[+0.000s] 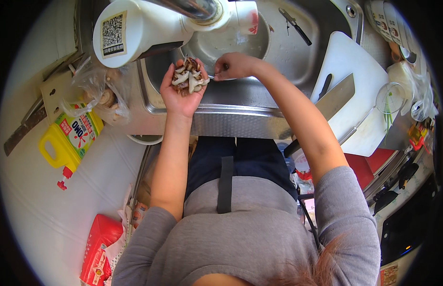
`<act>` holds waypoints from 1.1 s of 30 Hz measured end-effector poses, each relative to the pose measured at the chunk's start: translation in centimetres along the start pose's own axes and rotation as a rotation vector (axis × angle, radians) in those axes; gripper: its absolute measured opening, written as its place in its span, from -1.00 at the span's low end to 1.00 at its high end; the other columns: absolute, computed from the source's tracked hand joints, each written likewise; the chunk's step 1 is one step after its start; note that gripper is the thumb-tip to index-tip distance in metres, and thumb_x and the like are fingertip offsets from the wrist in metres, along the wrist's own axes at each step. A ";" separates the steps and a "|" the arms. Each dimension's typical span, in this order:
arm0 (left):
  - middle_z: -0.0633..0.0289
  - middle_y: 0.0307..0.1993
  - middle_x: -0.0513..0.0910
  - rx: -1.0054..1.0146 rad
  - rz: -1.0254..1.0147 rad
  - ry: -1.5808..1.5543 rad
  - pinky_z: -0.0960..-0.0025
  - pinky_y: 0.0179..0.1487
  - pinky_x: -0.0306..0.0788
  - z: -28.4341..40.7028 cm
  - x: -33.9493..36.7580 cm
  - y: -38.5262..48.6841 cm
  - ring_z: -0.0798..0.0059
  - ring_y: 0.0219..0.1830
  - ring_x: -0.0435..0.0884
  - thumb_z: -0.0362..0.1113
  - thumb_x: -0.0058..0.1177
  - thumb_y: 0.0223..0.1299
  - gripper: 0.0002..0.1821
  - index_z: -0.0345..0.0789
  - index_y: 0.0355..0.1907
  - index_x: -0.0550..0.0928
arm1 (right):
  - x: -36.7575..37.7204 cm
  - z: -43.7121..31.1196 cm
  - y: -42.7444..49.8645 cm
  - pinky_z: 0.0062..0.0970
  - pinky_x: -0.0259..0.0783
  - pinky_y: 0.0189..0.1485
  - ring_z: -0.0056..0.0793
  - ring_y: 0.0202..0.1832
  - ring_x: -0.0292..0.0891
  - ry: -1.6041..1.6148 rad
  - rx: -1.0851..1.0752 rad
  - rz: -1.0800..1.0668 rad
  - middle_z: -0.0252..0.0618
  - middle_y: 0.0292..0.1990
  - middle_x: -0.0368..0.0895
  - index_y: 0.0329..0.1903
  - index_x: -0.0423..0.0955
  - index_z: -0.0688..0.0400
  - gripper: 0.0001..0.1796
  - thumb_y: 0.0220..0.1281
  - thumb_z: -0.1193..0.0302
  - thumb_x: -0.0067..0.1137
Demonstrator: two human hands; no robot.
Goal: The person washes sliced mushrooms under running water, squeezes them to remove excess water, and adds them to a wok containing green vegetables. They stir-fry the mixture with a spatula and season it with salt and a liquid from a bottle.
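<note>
My left hand (185,96) is cupped palm up at the near left of the steel sink (296,64), holding a heap of sliced mushrooms (190,78). Just to its right, my right hand (235,66) is over the near rim of a round metal basin (228,44) in the sink. Its fingers are curled, with a small dark piece at them; the fingertips are partly hidden. Part of the basin lies behind a white faucet-mounted unit (146,32). A peeler (295,26) with a black handle rests on the sink floor at the far right.
Right of the sink, a cleaver (337,94) and a wire skimmer (389,98) with green scallion pieces (388,114) lie on a white cutting board (368,68). To the left are a plastic bag of whole mushrooms (107,96) and a yellow OMO detergent bottle (71,136).
</note>
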State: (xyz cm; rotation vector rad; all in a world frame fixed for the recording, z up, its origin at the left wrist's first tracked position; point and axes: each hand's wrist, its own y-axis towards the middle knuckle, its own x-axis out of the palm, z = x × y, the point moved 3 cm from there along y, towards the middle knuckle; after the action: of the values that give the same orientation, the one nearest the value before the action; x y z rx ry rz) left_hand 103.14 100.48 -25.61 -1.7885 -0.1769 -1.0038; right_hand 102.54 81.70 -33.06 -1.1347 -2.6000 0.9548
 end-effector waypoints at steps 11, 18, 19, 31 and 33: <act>0.01 0.03 0.68 -0.009 0.020 0.045 0.01 0.27 0.50 -0.1 -0.2 0.4 0.09 0.20 0.57 -0.21 0.07 0.42 -0.77 -0.32 -0.15 0.70 | 0.0 -4.3 -6.2 -0.12 0.50 -0.07 0.08 -0.13 0.59 -0.002 -0.287 0.636 0.01 -0.25 0.65 -0.17 0.58 0.24 -0.83 0.18 0.53 0.30; -0.05 0.03 0.70 -0.066 -0.007 0.337 -0.02 0.32 0.43 -1.0 -0.7 2.3 0.03 0.21 0.60 -0.10 -0.04 0.49 -0.66 -0.31 -0.13 0.70 | 2.9 -14.3 -10.2 -0.20 0.56 0.00 -0.02 -0.02 0.59 -0.186 -0.485 0.859 -0.07 -0.11 0.62 -0.01 0.59 0.22 -0.66 0.09 0.56 0.16; -0.05 0.00 0.70 -0.139 -0.036 0.234 -0.01 0.32 0.43 -1.4 -0.2 2.6 0.03 0.20 0.60 -0.09 -0.05 0.50 -0.66 -0.30 -0.12 0.69 | 3.6 -14.8 -9.9 -0.23 0.57 0.05 -0.04 0.06 0.60 -0.233 -0.417 0.815 -0.08 -0.05 0.64 0.03 0.59 0.21 -0.60 0.07 0.56 0.13; -0.01 -0.08 0.71 -0.171 -0.161 0.193 0.09 0.29 0.44 -3.7 2.1 4.2 0.08 0.13 0.63 -0.12 -0.11 0.56 -0.68 -0.25 -0.23 0.65 | 1.9 -13.8 -10.8 -0.22 0.54 0.12 -0.27 0.12 0.63 -0.329 -0.660 1.059 -0.28 0.05 0.69 0.03 0.64 0.12 -0.58 0.02 0.48 0.25; 0.07 0.10 0.66 -0.210 -0.346 0.268 0.10 0.41 0.36 -2.8 0.5 5.1 0.15 0.25 0.56 -0.09 -0.13 0.56 -0.69 -0.21 -0.03 0.64 | 1.2 -14.1 -10.9 -0.15 0.40 0.24 -0.33 0.14 0.55 -0.414 -0.593 1.115 -0.31 0.08 0.66 -0.02 0.66 0.03 -0.62 0.08 0.23 0.34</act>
State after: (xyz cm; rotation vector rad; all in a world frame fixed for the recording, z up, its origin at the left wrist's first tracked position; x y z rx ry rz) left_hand 104.69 95.62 -28.57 -1.8249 -0.2249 -1.5469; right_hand 100.28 83.92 -15.48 -2.9787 -2.4850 0.5193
